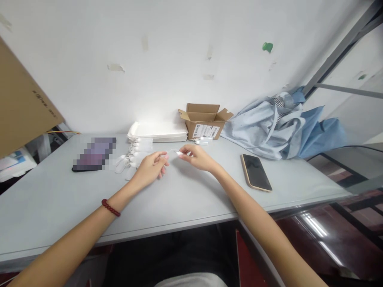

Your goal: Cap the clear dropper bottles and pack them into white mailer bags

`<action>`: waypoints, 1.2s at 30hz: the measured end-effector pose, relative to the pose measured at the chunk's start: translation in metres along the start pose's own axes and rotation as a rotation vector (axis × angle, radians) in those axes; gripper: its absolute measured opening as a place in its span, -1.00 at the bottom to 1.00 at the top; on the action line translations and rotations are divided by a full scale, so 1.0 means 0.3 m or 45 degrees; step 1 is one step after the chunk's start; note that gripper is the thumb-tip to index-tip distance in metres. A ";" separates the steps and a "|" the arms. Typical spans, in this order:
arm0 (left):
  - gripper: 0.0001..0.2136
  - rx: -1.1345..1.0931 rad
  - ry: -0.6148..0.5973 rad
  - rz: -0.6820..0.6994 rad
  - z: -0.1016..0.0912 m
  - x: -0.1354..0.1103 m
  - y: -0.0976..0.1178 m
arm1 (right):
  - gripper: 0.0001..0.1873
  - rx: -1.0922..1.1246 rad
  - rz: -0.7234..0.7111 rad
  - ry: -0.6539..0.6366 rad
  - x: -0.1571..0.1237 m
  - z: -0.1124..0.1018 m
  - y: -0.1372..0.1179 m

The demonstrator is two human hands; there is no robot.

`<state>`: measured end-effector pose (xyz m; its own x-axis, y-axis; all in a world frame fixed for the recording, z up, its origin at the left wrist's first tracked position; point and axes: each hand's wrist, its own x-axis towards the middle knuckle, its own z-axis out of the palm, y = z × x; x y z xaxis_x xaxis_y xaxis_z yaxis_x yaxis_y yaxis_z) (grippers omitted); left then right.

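Note:
A thin white cord (pixel 172 150) arches between my two hands above the grey table. Thumb and fingers of my left hand (pixel 152 166) are pinched together at its left end. My right hand (pixel 196 156) grips the other end, where a small white piece shows at the fingertips. Several small white pieces with looped cords (pixel 140 146) lie beside and behind my left hand, overlapping one another. A few more white pieces (pixel 204 140) rest just beyond my right hand, in front of the cardboard box. What sits inside my left fingers is partly hidden.
Behind my hands stand a stack of white envelope-like sheets (pixel 161 131) and an open cardboard box (pixel 206 123). A phone (pixel 256 172) lies at right, a pixelated dark device (pixel 94 154) at left. Blue fabric (pixel 263 123) is heaped against the wall. The table edge (pixel 167 229) runs before me.

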<state>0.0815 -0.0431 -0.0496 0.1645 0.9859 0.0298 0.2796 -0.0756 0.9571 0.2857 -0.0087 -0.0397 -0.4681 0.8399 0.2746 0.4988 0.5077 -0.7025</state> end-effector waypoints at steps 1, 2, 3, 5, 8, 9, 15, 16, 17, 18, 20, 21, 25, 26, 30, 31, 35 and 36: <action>-0.60 -0.011 0.003 0.009 -0.002 -0.001 0.006 | -0.84 0.013 -0.004 -0.001 -0.003 0.006 -0.008; -0.64 -0.017 0.006 0.019 -0.004 -0.003 0.013 | -0.84 0.018 -0.001 -0.001 -0.005 0.010 -0.014; -0.67 -0.022 0.013 0.030 -0.007 -0.005 0.020 | -0.84 0.022 0.005 -0.003 -0.007 0.013 -0.017; -0.72 -0.035 0.036 0.042 -0.010 -0.009 0.030 | -0.83 0.046 0.021 -0.014 -0.009 0.015 -0.020; -0.77 -0.058 0.053 0.022 -0.013 -0.011 0.032 | -0.81 0.109 0.040 -0.025 -0.011 0.013 -0.021; -0.77 -0.076 0.044 0.003 -0.013 -0.011 0.031 | -0.80 0.132 0.043 -0.026 -0.011 0.012 -0.024; -0.77 -0.386 -0.036 -0.094 -0.016 -0.014 0.031 | -0.74 0.314 0.055 -0.069 -0.019 0.017 -0.047; -0.77 -0.442 -0.048 -0.109 -0.017 -0.015 0.032 | -0.73 0.335 0.056 -0.080 -0.020 0.020 -0.049; -0.77 -0.491 -0.060 -0.123 -0.017 -0.015 0.032 | -0.72 0.350 0.056 -0.087 -0.020 0.022 -0.051; -0.77 -0.531 -0.072 -0.137 -0.018 -0.014 0.032 | -0.72 0.360 0.056 -0.091 -0.020 0.024 -0.052; -0.78 -0.584 -0.087 -0.157 -0.019 -0.012 0.028 | -0.71 0.372 0.062 -0.090 -0.020 0.028 -0.051; -0.78 -0.598 -0.090 -0.165 -0.019 -0.010 0.025 | -0.70 0.376 0.067 -0.087 -0.020 0.030 -0.051; -0.78 -0.631 -0.106 -0.181 -0.021 -0.005 0.012 | -0.70 0.390 0.080 -0.089 -0.018 0.033 -0.048; -0.79 -0.642 -0.112 -0.185 -0.021 -0.004 0.010 | -0.71 0.389 0.078 -0.092 -0.018 0.033 -0.047; -0.81 -0.698 -0.139 -0.210 -0.023 -0.001 0.004 | -0.72 0.387 0.069 -0.092 -0.018 0.035 -0.045; -0.81 -0.712 -0.143 -0.215 -0.023 0.000 0.003 | -0.73 0.388 0.065 -0.092 -0.018 0.036 -0.044; -0.80 -0.743 -0.153 -0.232 -0.023 0.002 0.001 | -0.74 0.364 0.050 -0.089 -0.018 0.039 -0.041; -0.80 -0.742 -0.152 -0.235 -0.022 0.002 0.001 | -0.74 0.353 0.049 -0.085 -0.018 0.039 -0.041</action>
<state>0.0754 -0.0416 -0.0473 0.2764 0.9491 -0.1510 -0.2430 0.2210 0.9445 0.2734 -0.0218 -0.0401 -0.5045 0.8383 0.2067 0.3028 0.3960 -0.8669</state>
